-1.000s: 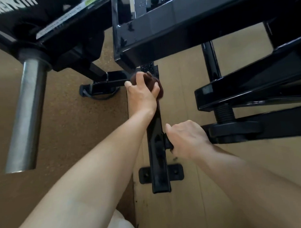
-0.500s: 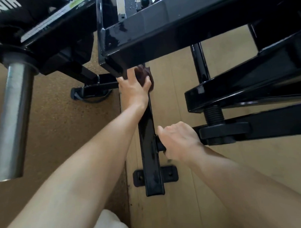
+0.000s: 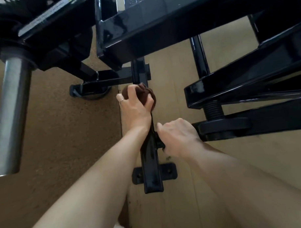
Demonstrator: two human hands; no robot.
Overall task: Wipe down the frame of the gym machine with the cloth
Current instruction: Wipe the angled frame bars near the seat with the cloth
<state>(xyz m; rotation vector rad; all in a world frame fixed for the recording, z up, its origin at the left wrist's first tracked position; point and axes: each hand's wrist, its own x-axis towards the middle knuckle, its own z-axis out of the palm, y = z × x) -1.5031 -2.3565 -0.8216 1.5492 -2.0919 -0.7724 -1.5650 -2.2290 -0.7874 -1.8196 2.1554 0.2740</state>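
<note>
Your left hand [image 3: 135,106] has the cloth [image 3: 146,92] bunched up, fingers and thumb curled round it and pressing it onto the floor rail [image 3: 150,158], the black base bar of the frame running from 12 to 6 o'clock thru the middle of the view. The cloth sits on the rail a bit below the cross-joint at 12, w/ the big upper beam [image 3: 160,16] overhanging just beyond. Your right hand [image 3: 177,138] is curled round a short stub or bracket on the rail's side at about 3 o'clock of the rail; can't see what's under the fingers exactly, but it looks like a bracing grip. Risks from here, as I judge it: the cloth is wadded into a ball, so only a small patch touches metal and you'd likely miss the rail's side faces and edges. Your left forearm lies over the rail, so skin could drag across wiped paint and smear it. Push back toward 12 and your knuckles could hit the beam's corner or the joint plate. At 6 o'clock the foot plate [image 3: 170,171] w/ its bolt holes could snag the fabric. The steel post [image 3: 13,110] at 9 o'clock is well apart, no worry there.
</note>
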